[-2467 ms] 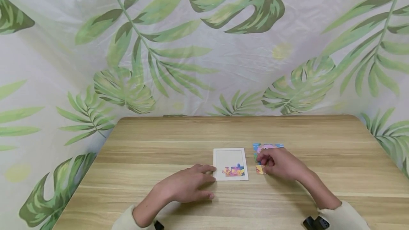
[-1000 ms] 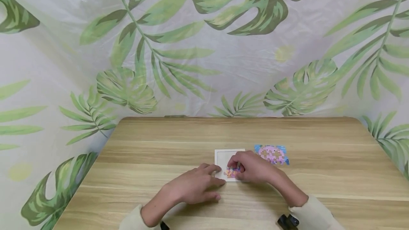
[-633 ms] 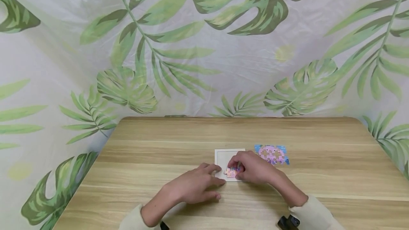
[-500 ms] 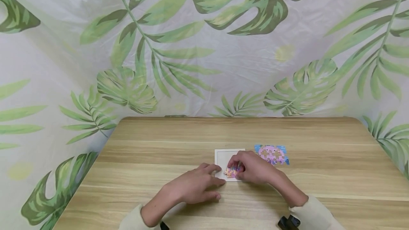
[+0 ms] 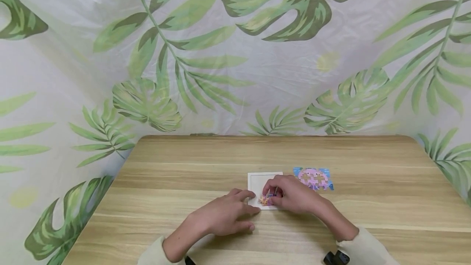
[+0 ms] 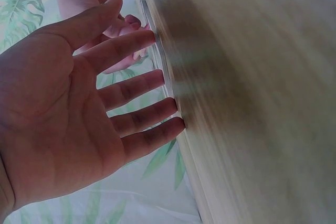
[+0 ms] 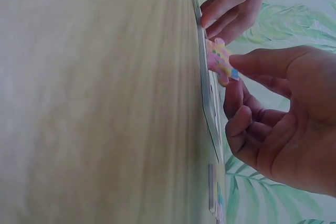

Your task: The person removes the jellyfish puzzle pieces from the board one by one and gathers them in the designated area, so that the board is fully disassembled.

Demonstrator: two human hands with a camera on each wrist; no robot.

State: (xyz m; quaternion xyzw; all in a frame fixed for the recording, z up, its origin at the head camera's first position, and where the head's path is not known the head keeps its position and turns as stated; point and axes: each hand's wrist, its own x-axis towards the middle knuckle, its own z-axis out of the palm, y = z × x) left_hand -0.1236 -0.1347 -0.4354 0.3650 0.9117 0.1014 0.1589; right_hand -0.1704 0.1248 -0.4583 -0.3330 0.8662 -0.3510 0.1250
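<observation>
A white puzzle tray (image 5: pixel 257 179) lies on the table, with joined pink and orange pieces in its lower part, partly behind fingers. My right hand (image 5: pixel 292 194) reaches over the tray. Between its thumb and fingertip, the right wrist view shows a pink-and-yellow jigsaw piece (image 7: pixel 218 60) with a blue corner, pinched and tilted up from the tray. My left hand (image 5: pixel 224 214) lies at the tray's left side, fingers spread and nearly straight. Its fingertips touch the tray's edge, and the left wrist view shows its palm (image 6: pixel 47 103) holding nothing.
Right of the tray lies a partly joined jigsaw (image 5: pixel 312 177) with a pink face on blue, gaps showing wood within it. The wooden table (image 5: pixel 184 154) reaches back to a leaf-patterned curtain (image 5: pixel 235 72).
My right hand has moved left from the loose pieces to the tray, carrying an orange piece from beside the pink jigsaw. Lately the pinched piece shifts slightly in place. My left hand stays by the tray.
</observation>
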